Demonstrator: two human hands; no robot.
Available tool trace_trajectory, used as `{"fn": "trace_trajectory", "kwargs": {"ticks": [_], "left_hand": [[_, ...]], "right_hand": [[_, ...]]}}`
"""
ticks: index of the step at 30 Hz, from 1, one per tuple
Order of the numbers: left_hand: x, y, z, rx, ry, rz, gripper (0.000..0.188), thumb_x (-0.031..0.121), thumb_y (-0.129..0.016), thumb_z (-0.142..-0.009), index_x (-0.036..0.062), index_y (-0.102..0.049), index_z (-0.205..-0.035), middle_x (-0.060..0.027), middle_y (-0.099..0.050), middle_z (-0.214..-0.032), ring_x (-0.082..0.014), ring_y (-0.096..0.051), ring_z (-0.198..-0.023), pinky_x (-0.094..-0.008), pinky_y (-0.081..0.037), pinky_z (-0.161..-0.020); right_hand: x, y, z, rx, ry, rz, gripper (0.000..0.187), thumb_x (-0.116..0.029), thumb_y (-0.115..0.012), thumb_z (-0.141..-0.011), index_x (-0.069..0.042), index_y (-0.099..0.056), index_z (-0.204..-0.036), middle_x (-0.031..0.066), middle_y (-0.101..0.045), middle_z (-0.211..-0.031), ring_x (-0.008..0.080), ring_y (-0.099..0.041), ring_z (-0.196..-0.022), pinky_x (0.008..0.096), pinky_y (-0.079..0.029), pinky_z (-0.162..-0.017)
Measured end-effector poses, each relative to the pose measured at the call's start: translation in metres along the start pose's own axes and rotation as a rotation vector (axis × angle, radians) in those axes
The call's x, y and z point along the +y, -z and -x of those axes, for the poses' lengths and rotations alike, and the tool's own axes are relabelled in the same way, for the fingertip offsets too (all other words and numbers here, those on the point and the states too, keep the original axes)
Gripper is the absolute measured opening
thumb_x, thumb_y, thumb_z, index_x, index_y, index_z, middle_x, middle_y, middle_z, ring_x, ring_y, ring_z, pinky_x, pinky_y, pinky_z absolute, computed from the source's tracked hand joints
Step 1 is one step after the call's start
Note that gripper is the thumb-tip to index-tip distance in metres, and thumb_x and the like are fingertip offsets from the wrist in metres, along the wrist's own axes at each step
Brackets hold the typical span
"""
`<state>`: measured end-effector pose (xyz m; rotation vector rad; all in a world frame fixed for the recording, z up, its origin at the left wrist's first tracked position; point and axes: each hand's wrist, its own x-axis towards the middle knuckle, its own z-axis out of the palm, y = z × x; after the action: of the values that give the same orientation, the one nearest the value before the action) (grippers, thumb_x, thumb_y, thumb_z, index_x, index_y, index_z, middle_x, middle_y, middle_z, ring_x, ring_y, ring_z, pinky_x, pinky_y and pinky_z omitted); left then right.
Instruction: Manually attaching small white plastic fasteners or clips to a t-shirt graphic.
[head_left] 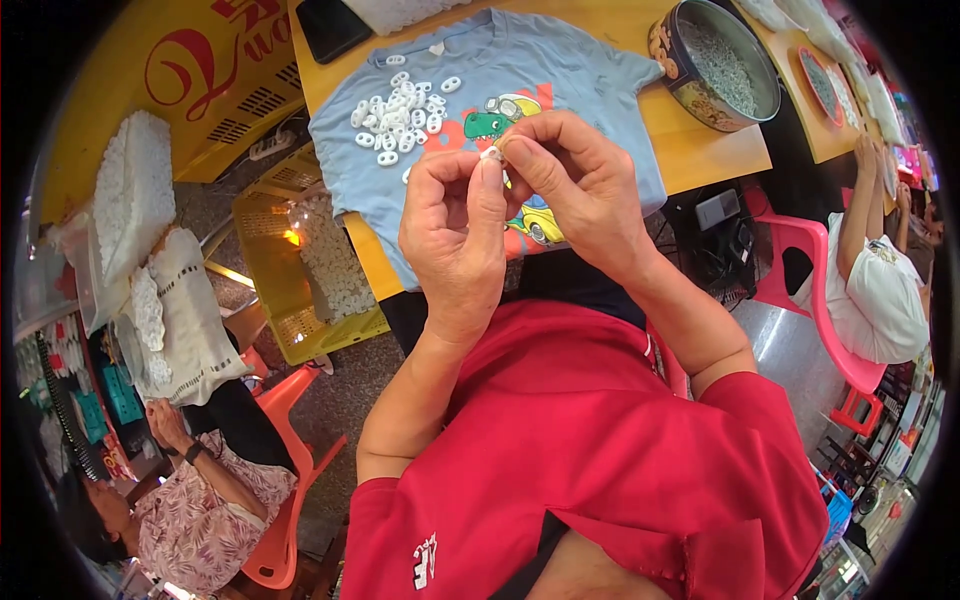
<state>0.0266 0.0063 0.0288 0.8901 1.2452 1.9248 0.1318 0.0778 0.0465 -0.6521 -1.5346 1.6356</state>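
Note:
My left hand (455, 215) and my right hand (580, 190) meet above the table, thumbs and forefingers pinched. Between the fingertips is a small white plastic piece (492, 154), mostly covered by them; both hands seem to grip it. Beneath lies a blue-grey T-shirt (375, 200) with a cartoon print, spread over the table. On the shirt, just beyond my left hand, several white oval plastic pieces with two holes (400, 112) lie in a loose heap.
A round tin (690, 95) of small metallic parts stands at the back right. A dark phone (333, 30) rests at the back left. Left of the table is a yellow crate (262, 255) with white pieces. Co-workers sit on both sides, one by a pink chair (822, 270).

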Motion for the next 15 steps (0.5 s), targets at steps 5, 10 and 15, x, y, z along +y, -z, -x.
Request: {"fn": "trace_trajectory", "kwargs": {"ticks": [5,10,15], "left_hand": [[-0.005,0.0,-0.004,0.03,0.045,0.008,0.008,0.006,-0.059,-0.095,0.0006,-0.054,-0.099,-0.0029,-0.061,-0.088,-0.005,-0.059,-0.072,-0.0194,-0.049,-0.063],[-0.007,0.011,-0.008,-0.034,0.112,0.046,0.009,0.009,-0.059,-0.096,0.0007,-0.055,-0.099,-0.0031,-0.062,-0.088,-0.0059,-0.058,-0.074,-0.0207,-0.049,-0.068],[-0.002,0.019,-0.009,-0.074,0.177,0.104,0.011,0.01,-0.06,-0.095,0.0007,-0.055,-0.1,-0.0028,-0.061,-0.088,-0.0061,-0.058,-0.077,-0.0211,-0.048,-0.07]], "right_hand": [[0.011,0.001,-0.005,0.02,-0.074,-0.022,0.015,-0.01,-0.057,-0.097,0.004,-0.06,-0.1,0.0027,-0.063,-0.084,0.0072,-0.06,-0.072,0.0227,-0.052,-0.063],[0.013,0.008,-0.008,-0.01,-0.139,-0.019,0.018,-0.012,-0.057,-0.098,0.004,-0.061,-0.102,0.0036,-0.064,-0.086,0.0082,-0.061,-0.072,0.0238,-0.052,-0.063],[0.002,0.019,-0.015,-0.141,-0.054,0.155,0.019,-0.014,-0.056,-0.098,0.003,-0.063,-0.104,0.0043,-0.065,-0.085,0.0094,-0.061,-0.069,0.0236,-0.051,-0.062]]}}
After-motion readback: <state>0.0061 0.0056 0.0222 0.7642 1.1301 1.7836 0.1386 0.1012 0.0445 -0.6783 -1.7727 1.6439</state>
